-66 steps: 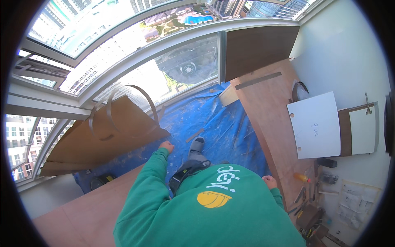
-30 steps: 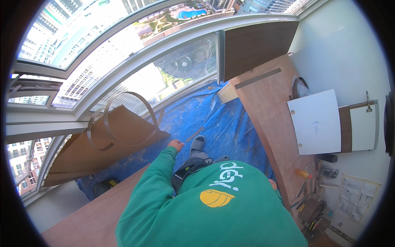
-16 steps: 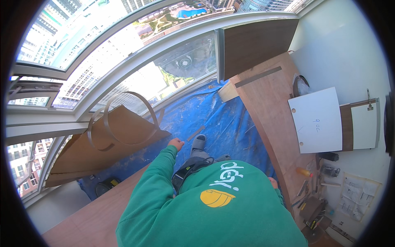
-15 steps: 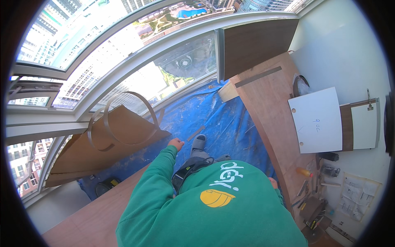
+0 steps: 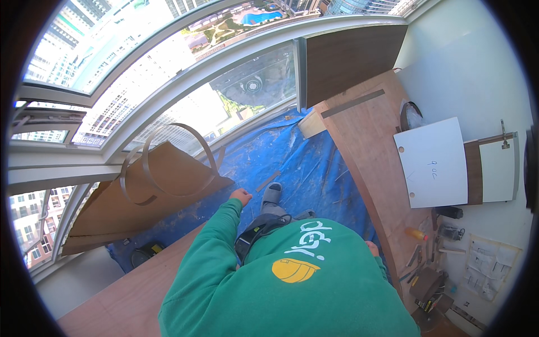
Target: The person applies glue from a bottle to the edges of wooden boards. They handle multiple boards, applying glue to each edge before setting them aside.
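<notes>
Thin brown strip lies flat on the blue tarpaulin, just beside the toe of a gray slipper and well apart from the left edge of the wooden table. The left hand appears near the strip's lower end, fingers curled into a loose fist; whether it holds something small, I cannot tell. The right hand is mostly hidden by the green sweatshirt, near the table's left edge; its opening and any contents I cannot tell. Farther left, a looped band stands by a cardboard sheet. On the table, a flat dark strip crosses the far end; a white board hides part of the right edge, and an orange bottle rests near hand tools.
</notes>
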`<state>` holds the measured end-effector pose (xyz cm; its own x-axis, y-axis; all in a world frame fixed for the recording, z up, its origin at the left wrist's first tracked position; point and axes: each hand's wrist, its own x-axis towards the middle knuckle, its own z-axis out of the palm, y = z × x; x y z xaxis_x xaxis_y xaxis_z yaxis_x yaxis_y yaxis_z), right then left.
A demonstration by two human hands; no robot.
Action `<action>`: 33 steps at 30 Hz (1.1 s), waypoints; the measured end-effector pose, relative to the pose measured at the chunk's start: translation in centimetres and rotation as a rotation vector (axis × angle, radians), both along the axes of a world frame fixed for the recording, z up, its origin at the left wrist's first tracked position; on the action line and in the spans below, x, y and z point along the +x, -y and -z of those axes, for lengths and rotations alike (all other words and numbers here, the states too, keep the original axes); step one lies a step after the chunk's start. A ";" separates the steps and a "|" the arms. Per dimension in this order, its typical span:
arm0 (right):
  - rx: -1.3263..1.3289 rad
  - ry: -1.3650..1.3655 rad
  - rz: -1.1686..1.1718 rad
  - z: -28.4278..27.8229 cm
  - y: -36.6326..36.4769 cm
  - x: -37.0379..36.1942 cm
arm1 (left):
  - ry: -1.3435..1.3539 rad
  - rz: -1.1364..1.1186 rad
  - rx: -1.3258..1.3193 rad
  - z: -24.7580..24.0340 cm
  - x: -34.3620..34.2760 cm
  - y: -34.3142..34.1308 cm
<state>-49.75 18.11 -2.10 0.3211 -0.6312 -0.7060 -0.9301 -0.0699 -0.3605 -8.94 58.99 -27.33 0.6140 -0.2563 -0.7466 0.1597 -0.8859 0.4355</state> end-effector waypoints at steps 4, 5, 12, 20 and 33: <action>0.016 -0.001 0.001 -0.3 -0.2 0.2 | -0.055 0.073 -0.009 0.3 0.2 -0.4; 0.016 -0.006 0.005 -0.2 -0.2 0.2 | -0.070 0.125 0.019 0.3 0.4 -0.3; 0.021 -0.038 -0.015 -0.6 0.0 0.6 | -0.206 -0.035 -0.055 0.5 -0.3 -0.5; 0.020 -0.066 -0.032 -0.8 0.2 1.0 | -0.165 -0.005 -0.155 2.5 -1.1 -1.0; -0.005 -0.058 -0.068 -0.7 0.4 0.4 | -0.279 0.097 -0.112 -2.2 -1.0 -0.4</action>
<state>-49.34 17.67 -1.42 0.3225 -0.6126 -0.7216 -0.9423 -0.1355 -0.3061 -9.96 59.41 -25.16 0.3583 -0.3936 -0.8466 0.2041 -0.8518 0.4824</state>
